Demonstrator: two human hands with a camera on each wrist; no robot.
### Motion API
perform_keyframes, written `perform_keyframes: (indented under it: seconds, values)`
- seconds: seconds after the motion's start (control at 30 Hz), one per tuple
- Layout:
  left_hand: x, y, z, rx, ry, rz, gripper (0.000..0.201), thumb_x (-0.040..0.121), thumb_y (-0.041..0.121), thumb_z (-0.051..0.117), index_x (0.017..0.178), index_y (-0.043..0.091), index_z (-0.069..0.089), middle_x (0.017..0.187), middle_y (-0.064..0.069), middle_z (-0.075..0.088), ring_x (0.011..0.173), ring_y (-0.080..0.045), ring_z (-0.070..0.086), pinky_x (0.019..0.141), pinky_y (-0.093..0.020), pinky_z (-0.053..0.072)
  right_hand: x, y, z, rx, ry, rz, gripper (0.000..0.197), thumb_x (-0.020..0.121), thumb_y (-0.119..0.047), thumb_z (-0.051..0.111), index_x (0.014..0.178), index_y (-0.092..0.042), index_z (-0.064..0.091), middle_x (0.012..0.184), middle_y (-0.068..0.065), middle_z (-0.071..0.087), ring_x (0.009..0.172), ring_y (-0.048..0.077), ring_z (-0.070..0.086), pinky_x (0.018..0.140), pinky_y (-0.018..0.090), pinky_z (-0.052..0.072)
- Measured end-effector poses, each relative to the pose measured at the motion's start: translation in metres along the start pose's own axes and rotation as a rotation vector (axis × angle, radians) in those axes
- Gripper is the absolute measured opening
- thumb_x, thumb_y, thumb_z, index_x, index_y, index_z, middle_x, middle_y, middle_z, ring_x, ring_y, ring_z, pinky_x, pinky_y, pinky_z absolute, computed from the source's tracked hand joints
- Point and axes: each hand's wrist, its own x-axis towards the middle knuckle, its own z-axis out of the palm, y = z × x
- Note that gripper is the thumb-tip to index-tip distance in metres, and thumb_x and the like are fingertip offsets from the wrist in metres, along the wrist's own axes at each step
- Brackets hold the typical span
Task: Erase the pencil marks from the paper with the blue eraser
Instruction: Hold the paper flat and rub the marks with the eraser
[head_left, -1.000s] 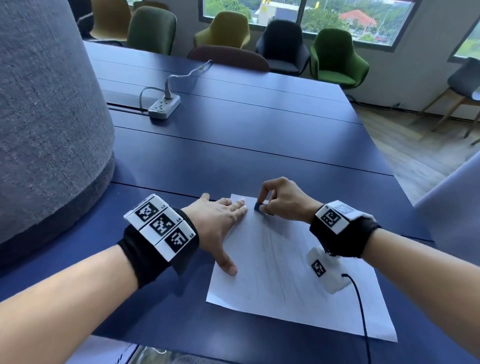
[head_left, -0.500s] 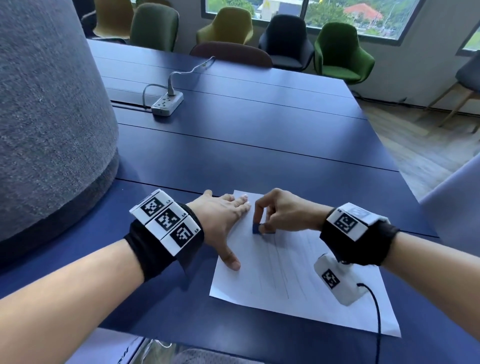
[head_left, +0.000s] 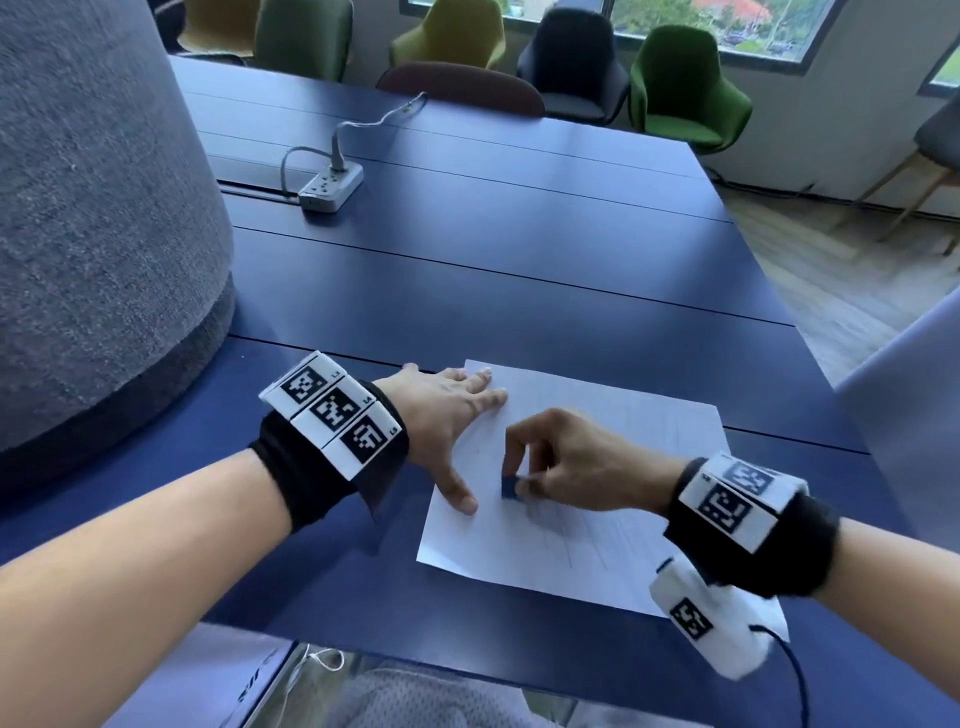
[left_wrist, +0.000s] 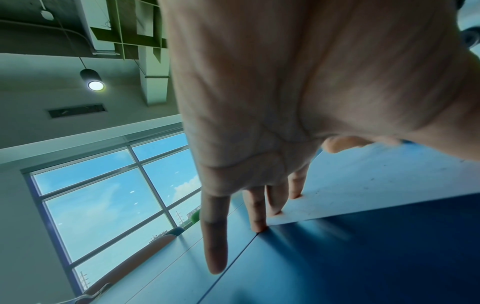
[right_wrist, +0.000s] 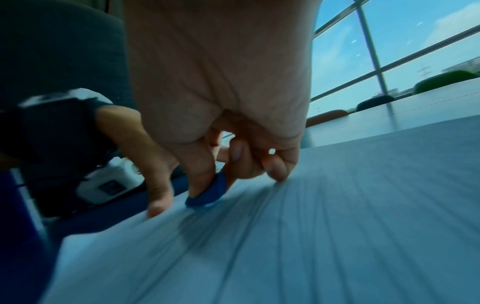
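Right hand (head_left: 576, 462) pinches small blue eraser (head_left: 510, 488) between thumb and curled fingers (right_wrist: 200, 174), its rounded edge pressed on white paper (head_left: 613, 530). Faint straight pencil marks (head_left: 566, 543) lie just below the fingers. Left hand (head_left: 441, 415) flat, fingers straight, pressing the paper's left edge on smooth dark-blue desk (head_left: 467, 270).

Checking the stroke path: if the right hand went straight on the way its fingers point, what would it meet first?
Probably the left hand's thumb, resting on the paper just beyond the eraser that the right hand pinches; depth is unclear.
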Motion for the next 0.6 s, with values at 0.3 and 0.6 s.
perform_keyframes:
  seconds: [0.3,0.6]
  values:
    - [-0.002,0.001,0.000,-0.044,0.008,-0.004,0.129,0.064,0.067,0.078,0.158,0.030,-0.003,0.165,0.007,-0.011,0.151,-0.015,-0.004,0.119,-0.043,0.019,-0.017,-0.003,0.008,-0.037,-0.097,-0.025,0.008,0.078,-0.011,0.071,0.081,-0.018,0.072,0.058,-0.007,0.055,0.048,0.003,0.046,0.047,0.012,0.035]
    - [0.000,0.001,0.001,-0.067,0.014,0.008,0.132,0.063,0.066,0.080,0.158,0.029,-0.005,0.165,0.005,-0.012,0.151,-0.016,-0.007,0.119,-0.036,0.016,-0.023,-0.006,0.011,-0.031,-0.191,-0.041,0.011,0.080,-0.011,0.069,0.086,-0.019,0.071,0.069,-0.001,0.063,0.053,0.005,0.048,0.051,0.015,0.039]
